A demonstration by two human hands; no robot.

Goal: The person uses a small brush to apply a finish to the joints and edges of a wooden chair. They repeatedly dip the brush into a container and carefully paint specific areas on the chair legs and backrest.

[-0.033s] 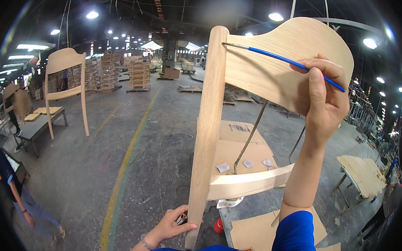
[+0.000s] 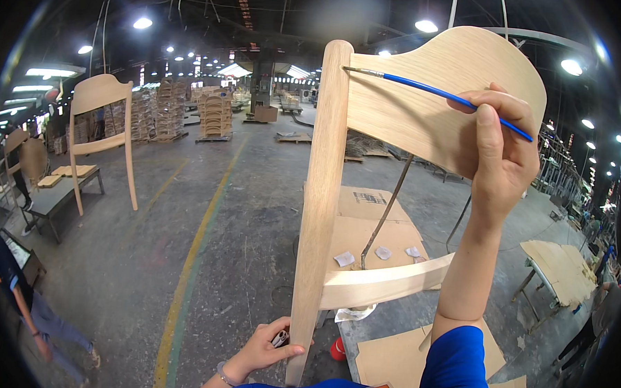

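Note:
A pale wooden chair back frame (image 2: pixel 322 194) stands upright before me, with a curved top panel (image 2: pixel 405 80) and a lower crossbar (image 2: pixel 383 284). My right hand (image 2: pixel 501 143) is closed on a thin paintbrush (image 2: pixel 426 87) with a blue handle. The bristles touch the joint between the left post and the panel, near the post's top. Low on that post, my left hand (image 2: pixel 265 348) is closed around its end. A small tube-like thing (image 2: pixel 280 338) shows in the left palm; its kind I cannot make out.
Behind the frame is a cardboard-covered table (image 2: pixel 371 231) with white scraps, and a thin metal rod (image 2: pixel 387 211) slants down there. A red container (image 2: pixel 338 348) sits below. Another chair frame (image 2: pixel 101 143) hangs at left. A person (image 2: pixel 35 307) is at far left; cardboard-topped table (image 2: pixel 560 271) at right.
The person at far left has shifted slightly. My hands, the paintbrush and the chair back frame look the same.

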